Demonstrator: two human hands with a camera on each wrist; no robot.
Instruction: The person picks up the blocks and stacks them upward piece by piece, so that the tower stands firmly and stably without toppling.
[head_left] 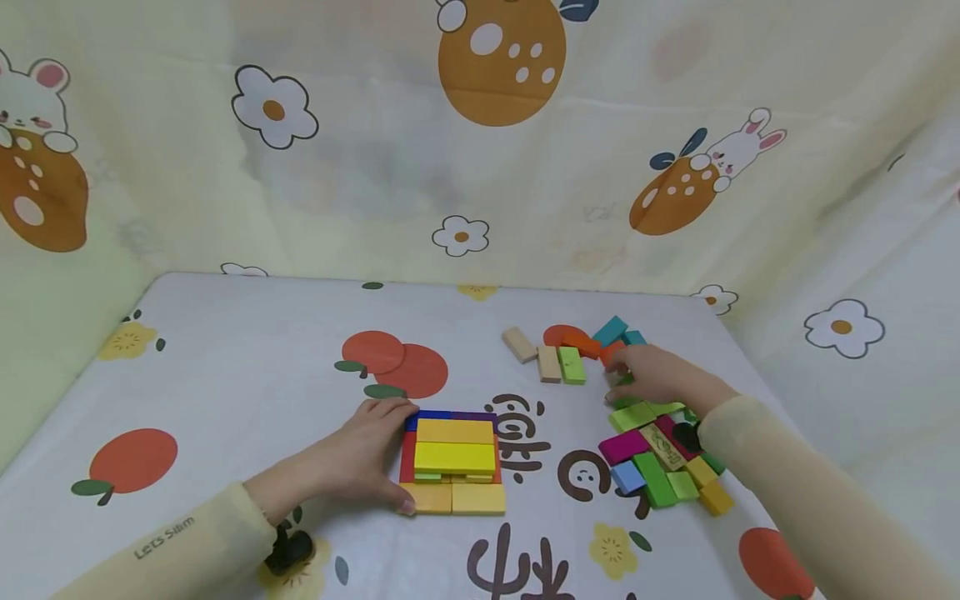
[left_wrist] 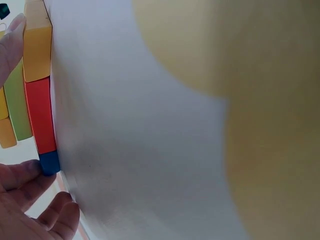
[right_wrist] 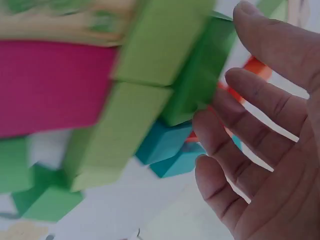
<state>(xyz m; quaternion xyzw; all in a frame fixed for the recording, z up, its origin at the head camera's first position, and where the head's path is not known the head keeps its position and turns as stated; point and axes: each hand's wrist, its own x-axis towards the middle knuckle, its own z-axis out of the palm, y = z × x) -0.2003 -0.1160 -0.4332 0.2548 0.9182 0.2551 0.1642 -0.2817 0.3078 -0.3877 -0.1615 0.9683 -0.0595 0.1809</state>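
Here's the left hand (head_left: 360,454) at the middle of the bench (head_left: 247,392), its grip clasped on the left side of the block structure (head_left: 454,457): thumb over the near orange block (head_left: 431,498), fingertips against the blue block (left_wrist: 50,163) at the far corner, and the red block (left_wrist: 40,117) running between those two! A second orange block (head_left: 478,499) sits alongside on the near edge, with yellow pieces lying across the middle. Over on the right, the right hand (head_left: 656,375) reaches across the far end of the loose pile (head_left: 655,481), grip apart, fingers spread with no block visible between them, right beside the dark green block (right_wrist: 200,70); whether a fingertip touches it, I can't tell! Below that hand the pile packs in a magenta block (head_left: 624,447), a printed wooden block (head_left: 662,447) and a light blue block (head_left: 628,478). And beyond it lie teal blocks (head_left: 610,331), orange-red blocks (head_left: 581,344), two plain wooden blocks (head_left: 549,364) and a lime block (head_left: 572,365), next to the nearer wooden one!
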